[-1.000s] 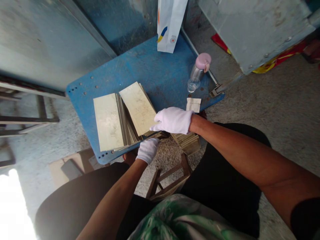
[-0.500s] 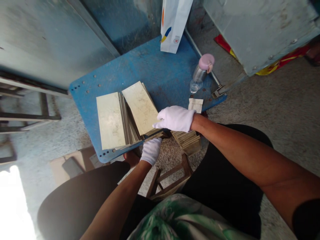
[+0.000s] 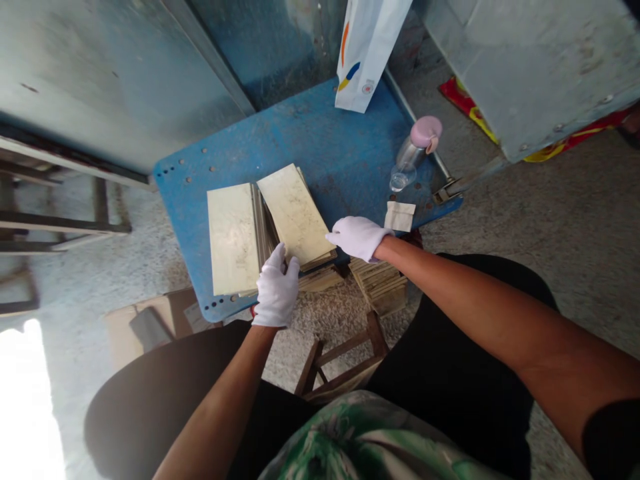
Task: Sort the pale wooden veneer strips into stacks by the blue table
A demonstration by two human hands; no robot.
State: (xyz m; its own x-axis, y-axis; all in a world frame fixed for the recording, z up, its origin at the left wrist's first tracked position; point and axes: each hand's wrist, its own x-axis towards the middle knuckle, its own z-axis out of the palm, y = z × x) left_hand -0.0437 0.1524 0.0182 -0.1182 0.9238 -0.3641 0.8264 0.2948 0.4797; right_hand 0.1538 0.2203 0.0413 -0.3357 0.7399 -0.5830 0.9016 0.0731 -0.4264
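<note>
Two stacks of pale marbled tiles lie on a blue table [image 3: 320, 140]. The left stack [image 3: 233, 237] lies flat; the right stack [image 3: 295, 213] leans tilted against it. My left hand [image 3: 277, 290], in a white glove, rests with fingers spread on the near end of the stacks at the table's front edge. My right hand [image 3: 357, 237], also gloved, grips the near right corner of the tilted stack with fingers curled. More tiles [image 3: 383, 283] are piled on a wooden stool [image 3: 345, 363] below the table edge.
A water bottle with a pink cap [image 3: 415, 153], a folded paper [image 3: 399, 215] and a white bag [image 3: 367, 50] sit on the table's far right. Grey metal panels stand behind. A cardboard box [image 3: 140, 323] lies on the concrete floor at left.
My left hand rose from under the table edge onto the near end of the tiles and opened. My right hand slid to the tilted stack's corner. The view shifted slightly.
</note>
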